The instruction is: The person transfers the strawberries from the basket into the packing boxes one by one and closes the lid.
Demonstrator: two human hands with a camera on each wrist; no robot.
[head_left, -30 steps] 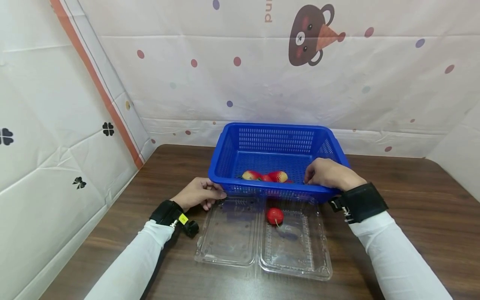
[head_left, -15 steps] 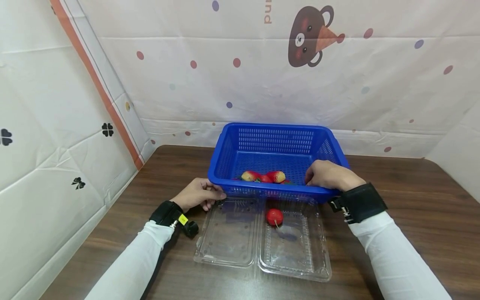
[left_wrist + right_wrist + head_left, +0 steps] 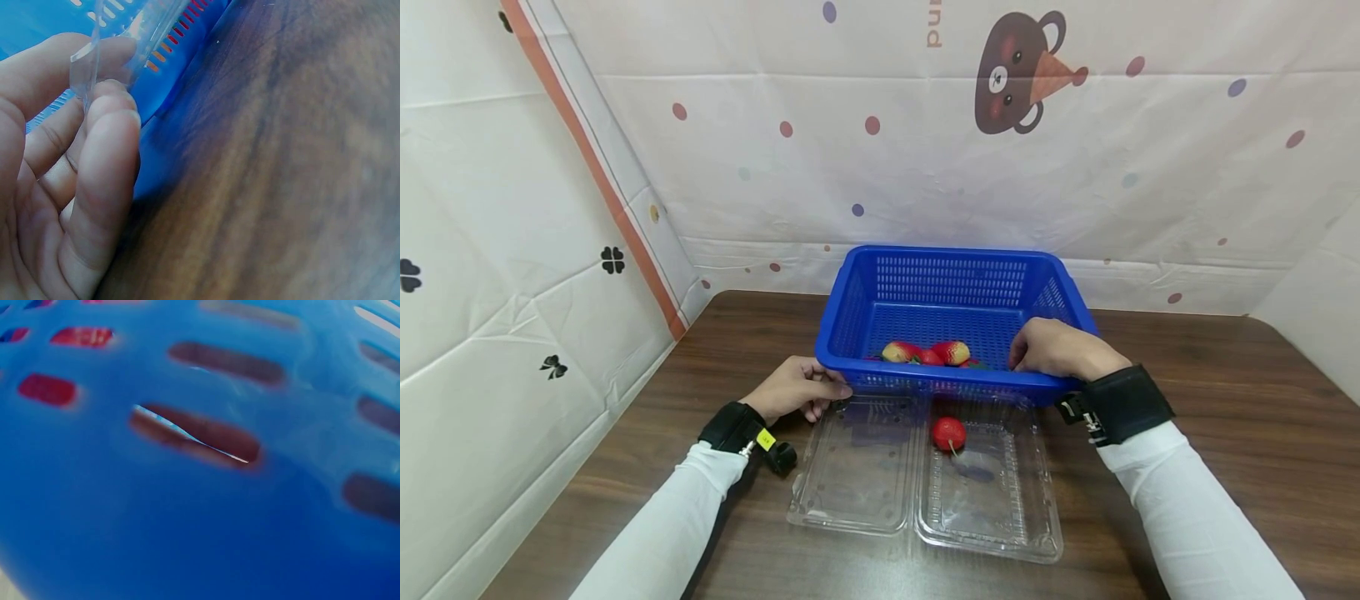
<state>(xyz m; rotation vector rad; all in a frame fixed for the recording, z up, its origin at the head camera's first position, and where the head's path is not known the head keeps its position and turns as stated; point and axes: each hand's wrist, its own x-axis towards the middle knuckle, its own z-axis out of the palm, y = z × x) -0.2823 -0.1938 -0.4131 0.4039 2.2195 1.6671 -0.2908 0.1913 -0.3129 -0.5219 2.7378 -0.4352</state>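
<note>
My left hand (image 3: 800,387) pinches the far left corner of a clear plastic clamshell box (image 3: 859,475); the left wrist view shows thumb and fingers on its clear tab (image 3: 84,65). The box lies open and flat, both halves up. In its right half sits a round red cherry (image 3: 949,433) with a thin stem. My right hand (image 3: 1060,350) reaches over the near rim of a blue slotted basket (image 3: 951,250), its fingertips inside and hidden. Left of that hand, several strawberries (image 3: 952,353) lie in the basket. Only the basket wall (image 3: 187,531) fills the right wrist view.
The basket stands behind the box, near the back edge of the brown wooden table (image 3: 1195,400). A white printed cloth (image 3: 760,167) hangs behind and at the left. Under the left wrist sits a black camera (image 3: 781,458).
The strawberries in the basket have shifted slightly to the left since the earliest frame. Both hands stay in nearly the same places.
</note>
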